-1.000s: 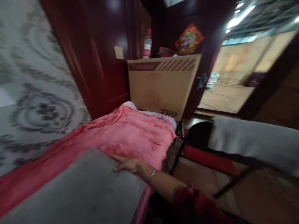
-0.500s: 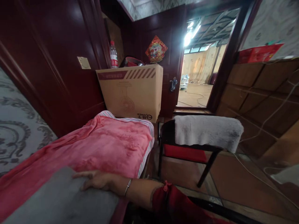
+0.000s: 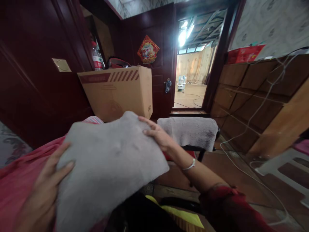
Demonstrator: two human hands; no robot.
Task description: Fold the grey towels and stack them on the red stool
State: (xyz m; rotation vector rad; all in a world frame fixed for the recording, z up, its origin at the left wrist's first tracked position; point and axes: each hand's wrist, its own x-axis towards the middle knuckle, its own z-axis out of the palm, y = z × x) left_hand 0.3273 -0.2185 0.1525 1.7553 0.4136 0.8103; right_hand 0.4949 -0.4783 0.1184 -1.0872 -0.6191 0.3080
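A grey cloth [image 3: 108, 158], looking like a folded towel, is held up in front of me over the pink blanket [image 3: 26, 164]. My left hand [image 3: 45, 190] grips its left edge, thumb on top and the other fingers partly hidden. At the upper right corner, my right hand [image 3: 159, 133] pinches the cloth with the thumb on the near face; a silver bracelet circles that wrist. Just past the right hand, a similar grey towel [image 3: 190, 132] hangs over the back of a chair with a red seat [image 3: 170, 157].
Behind the cloth stands a large cardboard box [image 3: 118, 93] with a red-capped bottle [image 3: 97, 58] on top. A dark door [image 3: 158, 35] stands ajar beside a doorway. To the right are stacked brown boxes [image 3: 251, 93], a trailing white cable [image 3: 243, 133] and a white stool [image 3: 285, 167].
The grey cloth has been lifted off the bed and moved up and right. My left hand has come into view holding its left edge. The view has turned slightly right.
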